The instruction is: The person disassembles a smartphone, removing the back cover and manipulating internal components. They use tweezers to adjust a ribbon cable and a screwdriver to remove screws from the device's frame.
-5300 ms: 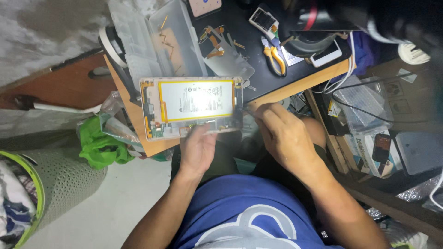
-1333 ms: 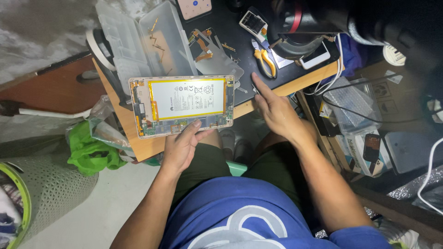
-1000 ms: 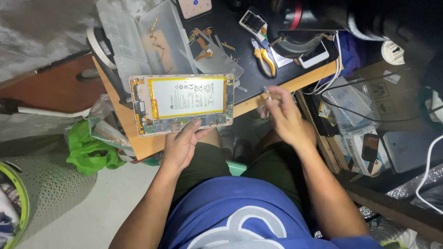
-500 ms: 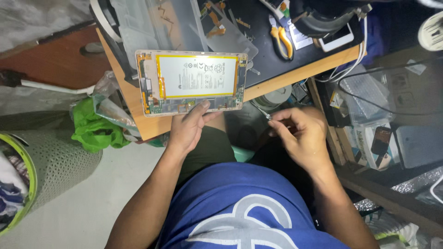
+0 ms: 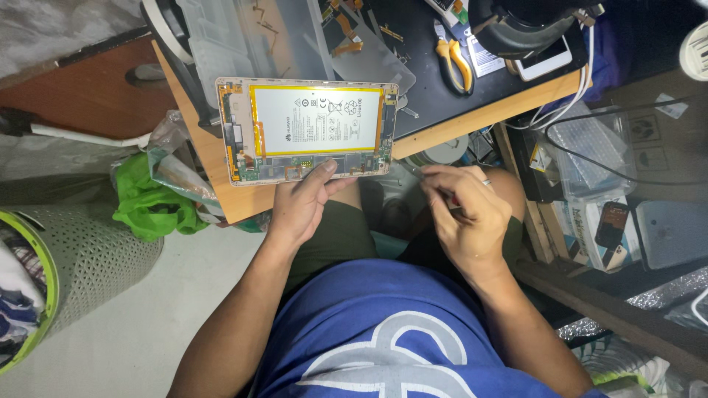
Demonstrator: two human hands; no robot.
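Compared with half a second ago, the right hand (image 5: 466, 214) has moved a little toward the tablet, its fingers pinched together on a thin metal tool (image 5: 413, 170). The left hand (image 5: 302, 203) holds the opened tablet (image 5: 306, 130) by its lower edge, thumb on the circuit board strip, fingers closed under it. The tablet rests on the wooden table edge (image 5: 472, 121), its white battery facing up. To work well, the tool tip should stay low and away from the battery. Farther back lie yellow pliers (image 5: 455, 65).
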